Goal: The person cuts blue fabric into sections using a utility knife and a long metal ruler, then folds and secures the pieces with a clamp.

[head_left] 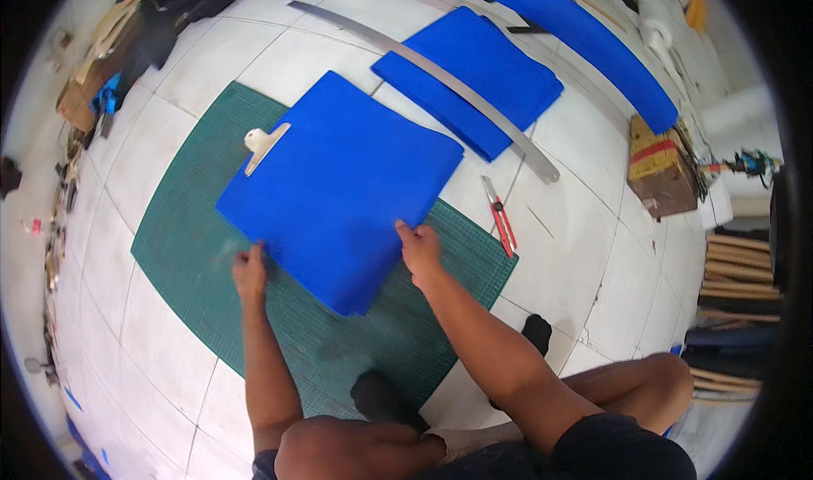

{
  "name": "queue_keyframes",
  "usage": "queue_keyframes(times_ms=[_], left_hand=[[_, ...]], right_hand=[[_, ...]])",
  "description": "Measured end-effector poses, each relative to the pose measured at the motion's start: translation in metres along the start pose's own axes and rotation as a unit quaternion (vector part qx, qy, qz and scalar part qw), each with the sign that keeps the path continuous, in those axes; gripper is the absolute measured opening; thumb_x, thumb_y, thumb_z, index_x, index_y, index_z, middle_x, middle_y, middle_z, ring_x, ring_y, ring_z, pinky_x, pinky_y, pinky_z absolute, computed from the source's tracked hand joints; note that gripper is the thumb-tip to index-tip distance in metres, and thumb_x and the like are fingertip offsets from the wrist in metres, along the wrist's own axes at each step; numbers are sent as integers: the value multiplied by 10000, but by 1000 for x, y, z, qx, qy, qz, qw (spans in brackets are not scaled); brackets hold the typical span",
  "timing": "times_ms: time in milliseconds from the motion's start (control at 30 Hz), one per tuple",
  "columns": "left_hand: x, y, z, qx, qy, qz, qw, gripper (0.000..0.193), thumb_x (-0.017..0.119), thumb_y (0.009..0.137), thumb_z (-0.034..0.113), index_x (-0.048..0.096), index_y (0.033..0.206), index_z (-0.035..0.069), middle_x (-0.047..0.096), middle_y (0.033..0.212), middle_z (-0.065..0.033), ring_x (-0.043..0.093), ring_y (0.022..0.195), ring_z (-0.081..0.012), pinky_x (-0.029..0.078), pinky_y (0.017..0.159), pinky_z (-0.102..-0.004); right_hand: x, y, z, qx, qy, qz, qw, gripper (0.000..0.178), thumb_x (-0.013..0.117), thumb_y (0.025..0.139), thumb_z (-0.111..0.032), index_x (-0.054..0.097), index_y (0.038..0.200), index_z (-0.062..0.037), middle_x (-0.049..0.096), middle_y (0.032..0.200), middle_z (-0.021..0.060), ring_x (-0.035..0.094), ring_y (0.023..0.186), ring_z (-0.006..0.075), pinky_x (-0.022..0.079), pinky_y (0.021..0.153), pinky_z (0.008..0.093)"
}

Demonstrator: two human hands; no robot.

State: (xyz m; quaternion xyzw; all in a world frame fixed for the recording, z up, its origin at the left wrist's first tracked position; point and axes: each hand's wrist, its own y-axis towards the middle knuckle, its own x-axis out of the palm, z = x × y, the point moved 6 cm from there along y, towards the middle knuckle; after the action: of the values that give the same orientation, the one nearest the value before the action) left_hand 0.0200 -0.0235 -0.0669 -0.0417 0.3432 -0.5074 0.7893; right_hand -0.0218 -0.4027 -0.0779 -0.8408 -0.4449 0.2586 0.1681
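Observation:
A stack of blue sheets [339,167], perhaps fabric or foam, lies at an angle on a green cutting mat [182,226]. A pale metal bulldog clip [266,148] grips the stack's left edge. My left hand [249,270] is closed at the near left edge of the sheets, fingertips pinching it. On the right edge my right hand [418,247] pinches the stack, its thumb on top. The near corner of the stack lies between my two hands. To the right, a red utility knife [500,217] with its blade out rests across the mat's edge.
A long steel ruler [457,86] lies over a second blue stack [517,82] on the white tiled floor. Beyond it stretches a long blue roll [584,40]. A box [662,171] stands at the right, near stacked wooden sticks [737,264]. My feet rest by the mat.

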Motion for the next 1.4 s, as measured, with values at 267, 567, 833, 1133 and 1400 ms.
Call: queue_keyframes(times_ms=[267,567,833,1133,1400], left_hand=[[-13,150,73,201,227,-71,950,725,715,811,433,552,1298,-79,661,1132,-280,655,1052,-368,484,947,-414],[-1,140,94,126,206,-248,938,578,741,760,343,646,1173,-49,700,1045,-164,662,946,-260,515,849,-380],[-73,16,26,93,54,-206,973,579,721,860,371,589,1227,-56,687,1058,-133,645,941,-217,505,859,-350],[-94,-212,-151,-95,-202,-5,975,459,682,931,261,547,1244,-46,660,1089,-137,614,1002,-190,496,874,-327],[-144,-167,-150,-98,-238,126,958,523,595,940,440,607,1187,-20,597,895,-64,539,788,-141,454,699,-287]], right_hand=[[-2,-8,14,3,61,-21,998,641,779,829,-423,466,1159,29,543,1064,116,548,934,216,482,732,360],[-1,-27,-18,120,108,-36,986,868,820,768,-421,378,1341,59,528,1216,157,546,1047,252,496,811,411],[0,14,-38,-26,19,-148,989,490,677,887,-227,554,1227,104,655,1129,236,658,988,305,503,904,396],[91,-3,-62,-132,-276,-348,886,720,662,890,-345,403,1405,87,560,1312,278,602,1152,342,468,980,411],[111,-27,-67,-146,-295,-377,866,674,647,905,-328,409,1397,68,556,1309,262,587,1170,332,458,994,419]])
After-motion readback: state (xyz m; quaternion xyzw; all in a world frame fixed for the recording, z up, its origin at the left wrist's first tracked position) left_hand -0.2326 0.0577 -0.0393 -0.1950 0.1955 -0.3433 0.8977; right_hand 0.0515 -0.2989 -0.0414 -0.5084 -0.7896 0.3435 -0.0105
